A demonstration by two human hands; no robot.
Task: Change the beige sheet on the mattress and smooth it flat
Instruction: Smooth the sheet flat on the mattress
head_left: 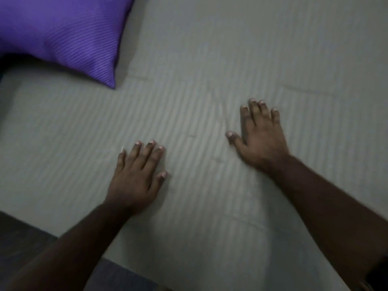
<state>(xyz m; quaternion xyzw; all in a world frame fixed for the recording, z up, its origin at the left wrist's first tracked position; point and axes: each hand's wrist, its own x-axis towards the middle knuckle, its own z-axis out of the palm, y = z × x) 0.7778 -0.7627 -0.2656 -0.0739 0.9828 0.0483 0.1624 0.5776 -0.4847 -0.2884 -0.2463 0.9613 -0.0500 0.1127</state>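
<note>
A: The beige sheet [210, 59] is seen spread over the mattress, filling nearly the whole view, with a purple pillow [63, 34] lying on it at the far left corner.

B: And both hands are laid flat on it. The left hand [136, 177] is pressed palm-down close to the near edge, fingers straight and a little spread; nothing is gripped.

A: The same is shown by the right hand [260, 139]: palm down, fingers extended, thumb out to the side, nothing pinched or held. It is placed further up the bed than the left.

B: So the sheet lies under the hands and runs away from them in every direction. Faint stripes are seen running away from the near edge toward the far side.

A: A fold crease [306, 91] is noted just beyond the right fingertips, and another crease [138, 75] is visible ahead of the left hand, near the pillow's corner.

B: The right hand is judged the nearer one to the first crease, so an outward stroke from there would likely be called for. A strip of dark floor [25, 238] is glimpsed past the near left edge.
</note>
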